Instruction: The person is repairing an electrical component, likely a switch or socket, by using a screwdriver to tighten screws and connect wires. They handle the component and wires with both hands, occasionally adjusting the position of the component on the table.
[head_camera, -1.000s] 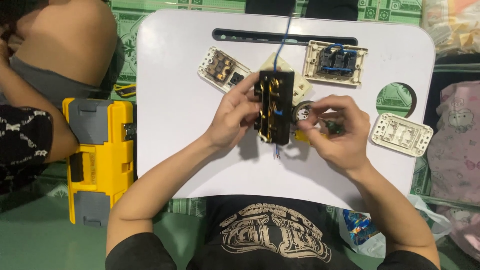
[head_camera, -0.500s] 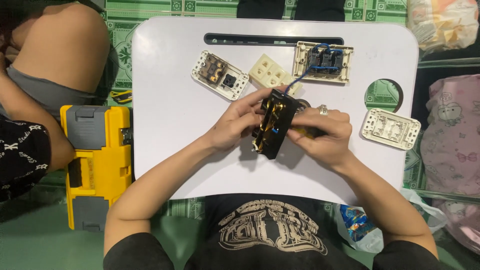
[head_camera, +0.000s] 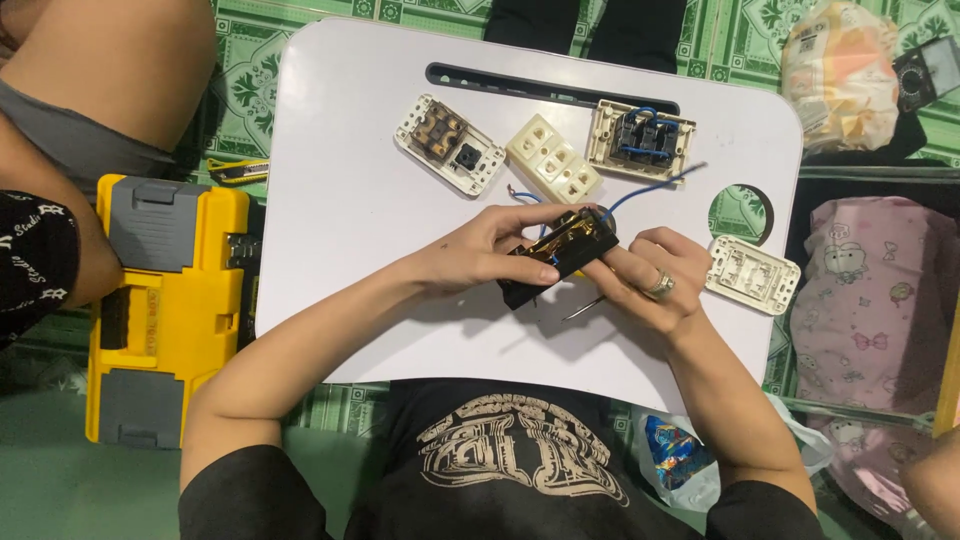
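Note:
Both my hands hold a black electrical socket block (head_camera: 556, 255) with brass contacts over the middle of a white lap table (head_camera: 350, 210). My left hand (head_camera: 480, 255) grips its left end with thumb and fingers. My right hand (head_camera: 650, 280), a ring on one finger, supports its right end from below. A blue wire (head_camera: 650, 188) runs from the block toward the back right. A thin metal tool tip (head_camera: 583, 309) pokes out under my right hand.
On the table's far side lie a white switch plate with exposed parts (head_camera: 448, 143), a cream socket insert (head_camera: 553, 160), a wired module (head_camera: 641, 138) and a white plate (head_camera: 752, 274) at right. A yellow toolbox (head_camera: 165, 300) and a utility knife (head_camera: 238, 170) sit left, beside another person's leg (head_camera: 110, 80).
The socket block has turned from nearly upright to lying tilted across my hands. My right hand has slid under it. The view has shifted slightly.

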